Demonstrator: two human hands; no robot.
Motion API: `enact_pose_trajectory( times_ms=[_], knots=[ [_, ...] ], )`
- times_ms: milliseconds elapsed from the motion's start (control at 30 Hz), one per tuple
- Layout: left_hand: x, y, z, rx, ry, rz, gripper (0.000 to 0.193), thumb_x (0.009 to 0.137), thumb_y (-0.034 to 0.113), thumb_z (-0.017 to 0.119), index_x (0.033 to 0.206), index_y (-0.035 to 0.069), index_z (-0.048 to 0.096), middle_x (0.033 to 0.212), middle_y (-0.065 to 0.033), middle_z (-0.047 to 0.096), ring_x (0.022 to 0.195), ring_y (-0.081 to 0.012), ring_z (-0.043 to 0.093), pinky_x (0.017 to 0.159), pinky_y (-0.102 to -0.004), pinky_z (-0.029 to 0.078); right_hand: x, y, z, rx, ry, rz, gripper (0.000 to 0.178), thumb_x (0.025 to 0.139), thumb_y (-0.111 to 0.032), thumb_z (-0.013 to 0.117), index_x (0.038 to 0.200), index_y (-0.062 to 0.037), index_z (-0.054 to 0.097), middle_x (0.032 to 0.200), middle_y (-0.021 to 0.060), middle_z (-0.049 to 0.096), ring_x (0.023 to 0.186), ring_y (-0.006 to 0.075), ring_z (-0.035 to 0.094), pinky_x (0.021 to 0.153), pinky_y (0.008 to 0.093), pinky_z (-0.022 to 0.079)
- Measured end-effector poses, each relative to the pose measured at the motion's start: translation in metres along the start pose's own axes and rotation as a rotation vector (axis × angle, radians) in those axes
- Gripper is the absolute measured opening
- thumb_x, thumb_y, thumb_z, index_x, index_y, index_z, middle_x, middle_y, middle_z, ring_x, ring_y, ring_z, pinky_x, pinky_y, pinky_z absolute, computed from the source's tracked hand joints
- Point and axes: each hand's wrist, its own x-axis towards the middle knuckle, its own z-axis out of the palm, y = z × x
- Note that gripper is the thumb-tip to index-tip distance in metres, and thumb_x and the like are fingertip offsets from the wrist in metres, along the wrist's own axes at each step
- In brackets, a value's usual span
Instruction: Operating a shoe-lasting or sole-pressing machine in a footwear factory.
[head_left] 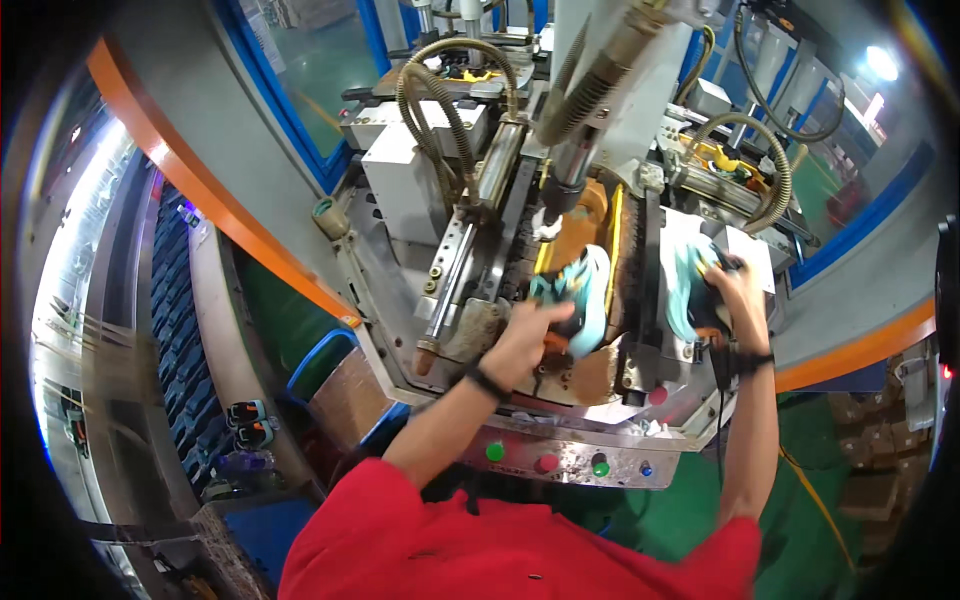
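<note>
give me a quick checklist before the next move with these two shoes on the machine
1. Left hand on the left teal shoe: ok.
2. Right hand on the right teal shoe: ok.
3. Left shoe seated square in its station: cannot tell, the hand covers it.
4. Press head raised above the left shoe: ok.
5. Hands away from the button panel: ok.

Brown cardboard boxes point(868, 478) stand stacked at the lower right of the frame, beside the green floor. Another brown box point(347, 392) sits left of centre, below the machine's edge. No labels, signs or screens are readable.
</note>
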Motion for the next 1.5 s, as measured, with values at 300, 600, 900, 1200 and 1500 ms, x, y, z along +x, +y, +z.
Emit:
enact_pose_trajectory(
  times_ms=[300,600,900,1200,1500],
  knots=[
    [-0.281,-0.005,-0.088,0.131,0.322,0.163,0.056,0.079,0.01,0.074,0.127,-0.006,0.05,0.114,-0.0074,0.06,0.101,-0.0156,0.06,0.093,-0.0318,0.048,0.082,0.022,0.251,-0.655,-0.295,-0.097,0.052,0.068,-0.03,0.076,0.102,0.0066,0.063,0.103,0.0261,0.067,0.096,0.0379,0.066,0.084,0.0423,0.053],
    [-0.386,-0.092,-0.085,-0.256,0.976,0.482,0.039,0.087,0.005,0.065,0.122,-0.007,0.053,0.111,-0.0101,0.062,0.1,-0.0196,0.063,0.087,-0.0339,0.052,0.067,0.08,0.269,-0.274,-0.264,-0.692,0.032,0.086,-0.023,0.059,0.107,0.0015,0.059,0.095,0.0241,0.067,0.087,0.0413,0.065,0.078,0.048,0.051],
    [-0.411,-0.245,-0.083,-0.679,1.182,0.396,0.03,0.083,0.009,0.072,0.108,-0.007,0.063,0.098,-0.0095,0.068,0.086,-0.0177,0.066,0.076,-0.032,0.054,-0.298,0.103,0.25,-0.251,-0.961,-0.904,0.01,0.083,-0.009,0.061,0.091,-0.0031,0.063,0.089,0.015,0.062,0.087,0.0338,0.06,0.076,0.0423,0.048],
    [-0.511,-0.341,-0.102,-1.006,1.569,0.749,0.027,0.081,0.012,0.073,0.1,-0.005,0.064,0.09,-0.0118,0.066,0.075,-0.025,0.065,0.062,-0.0412,0.053,-0.305,0.172,0.306,-0.301,-1.006,-1.024,0.014,0.085,-0.011,0.058,0.097,-0.0045,0.061,0.1,0.0152,0.059,0.098,0.0344,0.057,0.087,0.0423,0.045],
    [-0.696,-0.501,-0.232,-1.042,2.2,0.628,0.039,0.067,0.012,0.081,0.095,-0.005,0.061,0.085,-0.0159,0.065,0.073,-0.0252,0.066,0.061,-0.0374,0.056,-0.346,0.089,0.342,-0.223,-1.085,-0.977,0.024,0.084,-0.005,0.063,0.107,0.0013,0.061,0.102,0.0146,0.061,0.09,0.0245,0.059,0.082,0.0341,0.047]
  ],
)
